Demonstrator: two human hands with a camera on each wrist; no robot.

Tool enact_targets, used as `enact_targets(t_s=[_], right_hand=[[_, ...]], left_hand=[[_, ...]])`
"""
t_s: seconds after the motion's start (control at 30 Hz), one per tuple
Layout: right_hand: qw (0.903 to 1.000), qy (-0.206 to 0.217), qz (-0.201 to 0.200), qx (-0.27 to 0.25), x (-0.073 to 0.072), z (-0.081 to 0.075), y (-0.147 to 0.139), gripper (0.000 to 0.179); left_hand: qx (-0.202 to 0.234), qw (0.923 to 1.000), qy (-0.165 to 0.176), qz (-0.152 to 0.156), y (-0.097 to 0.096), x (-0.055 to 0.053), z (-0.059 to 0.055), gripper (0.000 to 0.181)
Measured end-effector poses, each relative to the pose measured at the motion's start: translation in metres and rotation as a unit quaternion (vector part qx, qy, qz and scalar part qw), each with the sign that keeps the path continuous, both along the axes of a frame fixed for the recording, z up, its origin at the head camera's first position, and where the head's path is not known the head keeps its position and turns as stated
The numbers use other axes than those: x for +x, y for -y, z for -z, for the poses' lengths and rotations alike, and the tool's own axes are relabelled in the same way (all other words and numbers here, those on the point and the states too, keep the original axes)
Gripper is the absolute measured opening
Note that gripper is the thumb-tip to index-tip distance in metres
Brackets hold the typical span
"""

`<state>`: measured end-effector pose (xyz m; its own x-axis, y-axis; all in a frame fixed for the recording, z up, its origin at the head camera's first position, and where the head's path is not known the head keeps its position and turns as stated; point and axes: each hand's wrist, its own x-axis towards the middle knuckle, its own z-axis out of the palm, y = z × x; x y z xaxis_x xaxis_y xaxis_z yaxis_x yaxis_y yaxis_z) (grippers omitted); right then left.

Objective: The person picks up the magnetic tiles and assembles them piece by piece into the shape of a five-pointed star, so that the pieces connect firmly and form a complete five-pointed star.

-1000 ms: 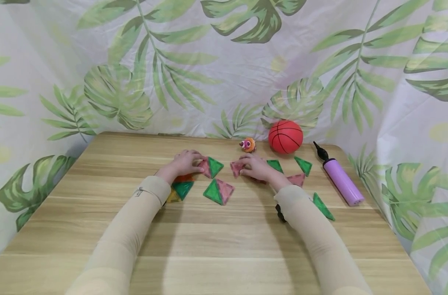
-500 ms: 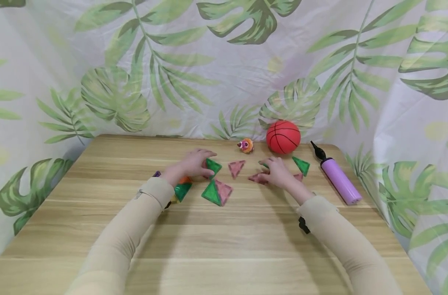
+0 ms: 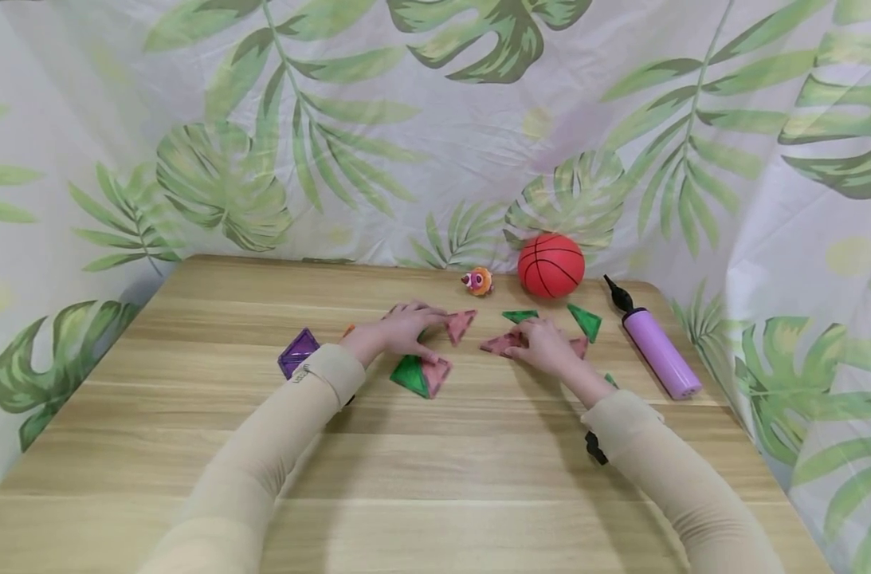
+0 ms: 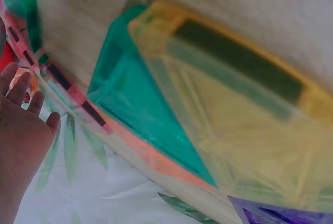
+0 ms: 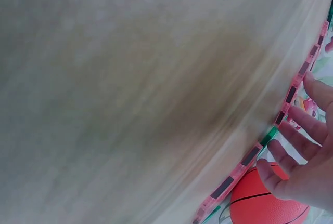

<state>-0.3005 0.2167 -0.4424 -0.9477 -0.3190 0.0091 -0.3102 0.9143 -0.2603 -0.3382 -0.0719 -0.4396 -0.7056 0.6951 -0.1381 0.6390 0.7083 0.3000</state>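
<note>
My left hand (image 3: 409, 328) reaches over several magnetic tiles, its fingertips at a pink triangular tile (image 3: 461, 325). Below its thumb lies a green triangular tile (image 3: 409, 375) paired with a pink one (image 3: 437, 375). In the left wrist view the fingers of that hand (image 4: 23, 125) are spread and hold nothing visible. My right hand (image 3: 546, 347) has its fingertips at another pink triangular tile (image 3: 498, 344); the right wrist view shows its fingers extended along the tiles' edges. A green triangular tile (image 3: 519, 316) lies just beyond it. Another pink tile (image 3: 580, 345) is partly hidden by that hand.
Purple tiles (image 3: 299, 351) lie by the left sleeve; yellow (image 4: 244, 109), teal (image 4: 140, 104) and orange tiles are beside them. A green tile (image 3: 586, 321), a red ball (image 3: 551, 265), a small toy (image 3: 478, 281) and a purple hand pump (image 3: 661, 351) stand behind and right.
My left hand has moved right from the green-and-pink pair to the pink triangular tile. The right hand has moved right, away from that tile, to the other pink one.
</note>
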Motion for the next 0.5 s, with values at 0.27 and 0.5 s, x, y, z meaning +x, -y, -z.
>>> enact_targets(t_s=[0.27,0.5], right_hand=[[0.9996,-0.005,-0.024,-0.015,-0.0018,0.0053,0.0029,0.043],[0.9985,-0.016,-0.049,-0.016,-0.0067,0.0059,0.009,0.042]], left_hand=[[-0.016,0.9999,-0.002,0.004,-0.0001,-0.0012,0.0026,0.074],[-0.023,0.9997,-0.009,0.008,-0.0017,-0.0024,0.0039,0.072]])
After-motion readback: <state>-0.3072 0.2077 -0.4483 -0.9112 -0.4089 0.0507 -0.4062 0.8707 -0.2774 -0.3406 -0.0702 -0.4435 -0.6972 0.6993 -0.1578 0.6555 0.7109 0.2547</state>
